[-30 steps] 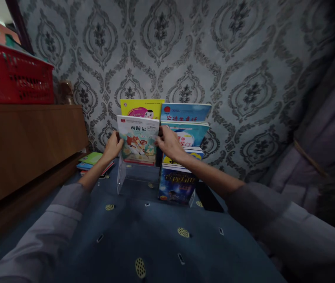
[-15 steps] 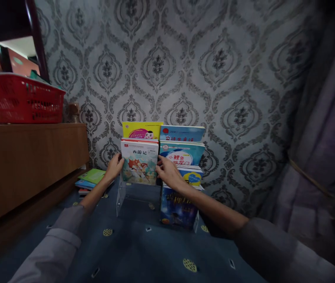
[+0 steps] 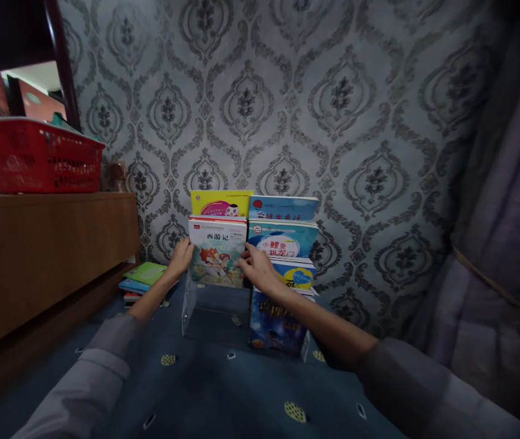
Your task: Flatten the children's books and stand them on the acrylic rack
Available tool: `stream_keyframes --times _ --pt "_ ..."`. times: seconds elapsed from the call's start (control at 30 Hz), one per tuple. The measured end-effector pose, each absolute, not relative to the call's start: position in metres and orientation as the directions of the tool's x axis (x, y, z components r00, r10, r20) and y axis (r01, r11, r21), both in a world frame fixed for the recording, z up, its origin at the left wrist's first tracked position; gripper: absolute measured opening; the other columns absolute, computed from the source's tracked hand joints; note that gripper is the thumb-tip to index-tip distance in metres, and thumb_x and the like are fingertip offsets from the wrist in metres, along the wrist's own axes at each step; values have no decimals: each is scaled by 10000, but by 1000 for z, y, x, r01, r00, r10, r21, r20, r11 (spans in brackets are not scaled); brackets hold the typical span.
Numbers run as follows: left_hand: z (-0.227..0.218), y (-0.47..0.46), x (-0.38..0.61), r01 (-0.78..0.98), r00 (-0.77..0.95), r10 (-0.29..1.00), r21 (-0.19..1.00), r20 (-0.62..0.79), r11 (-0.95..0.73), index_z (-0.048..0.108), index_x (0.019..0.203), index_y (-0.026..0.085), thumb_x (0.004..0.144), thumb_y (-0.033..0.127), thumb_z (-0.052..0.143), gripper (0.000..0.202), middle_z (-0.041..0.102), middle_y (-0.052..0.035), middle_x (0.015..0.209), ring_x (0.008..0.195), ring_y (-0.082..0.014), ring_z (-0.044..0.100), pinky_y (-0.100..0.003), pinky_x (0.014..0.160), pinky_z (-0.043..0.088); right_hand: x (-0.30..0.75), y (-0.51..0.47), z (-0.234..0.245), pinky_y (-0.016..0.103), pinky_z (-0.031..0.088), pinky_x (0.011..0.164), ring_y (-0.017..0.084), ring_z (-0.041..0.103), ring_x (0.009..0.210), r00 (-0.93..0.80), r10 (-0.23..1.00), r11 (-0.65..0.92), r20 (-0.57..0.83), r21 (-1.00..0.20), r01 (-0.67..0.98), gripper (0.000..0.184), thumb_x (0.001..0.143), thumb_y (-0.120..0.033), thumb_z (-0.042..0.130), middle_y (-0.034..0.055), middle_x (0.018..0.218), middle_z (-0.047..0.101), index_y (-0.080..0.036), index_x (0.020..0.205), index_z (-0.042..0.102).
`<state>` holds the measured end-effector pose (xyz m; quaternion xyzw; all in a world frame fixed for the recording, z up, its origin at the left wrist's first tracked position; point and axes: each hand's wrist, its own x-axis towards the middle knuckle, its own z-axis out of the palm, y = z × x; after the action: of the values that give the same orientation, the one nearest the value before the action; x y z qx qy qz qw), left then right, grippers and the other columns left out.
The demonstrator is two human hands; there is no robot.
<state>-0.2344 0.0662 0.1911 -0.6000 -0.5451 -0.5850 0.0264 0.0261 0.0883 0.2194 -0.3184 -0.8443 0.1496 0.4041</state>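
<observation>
A picture book [image 3: 216,262] with a white top and an orange-caped figure on its cover stands upright at the front of a small stack, in the left column of a clear stepped rack [image 3: 188,308]. My left hand [image 3: 180,258] holds the left edge, its fingers partly hidden behind. At the right edge my right hand [image 3: 260,269] grips the book, thumb against the cover. Behind it rises a yellow book [image 3: 202,200]. The right column holds a blue book [image 3: 282,206], a teal book [image 3: 305,238], blue-and-yellow books [image 3: 303,277] and a dark blue book [image 3: 275,332].
A pile of books [image 3: 145,272] lies left of the rack on the dark blue patterned cloth [image 3: 205,390]. Farther left, a red basket [image 3: 35,155] sits on a wooden cabinet [image 3: 53,244]. Patterned wallpaper [image 3: 282,110] is behind, and a curtain [image 3: 474,274] hangs at right.
Both hands stay at the sides of the picture book. My right thumb has shifted slightly on the cover. The whole view has moved a little.
</observation>
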Motion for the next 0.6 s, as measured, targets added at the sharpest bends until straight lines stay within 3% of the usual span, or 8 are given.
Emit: stream_keyframes --times 0.3,0.6 --pt "188 70 -236 726 -267 629 581 730 -367 645 947 178 880 252 415 251 681 -95 1016 1053 -267 587 -429 1020 420 27 88 219 279 546 671 202 679 809 -477 663 748 577 -515 419 262 841 -120 505 105 946 679 -137 1080 613" --pt "190 73 -238 699 -270 647 607 713 -378 651 1048 172 867 257 398 323 702 -80 1073 1097 -261 595 -404 1016 442 24 89 216 252 543 660 188 687 810 -463 695 719 551 -553 421 330 828 -111 537 85 971 690 -138 1148 615"
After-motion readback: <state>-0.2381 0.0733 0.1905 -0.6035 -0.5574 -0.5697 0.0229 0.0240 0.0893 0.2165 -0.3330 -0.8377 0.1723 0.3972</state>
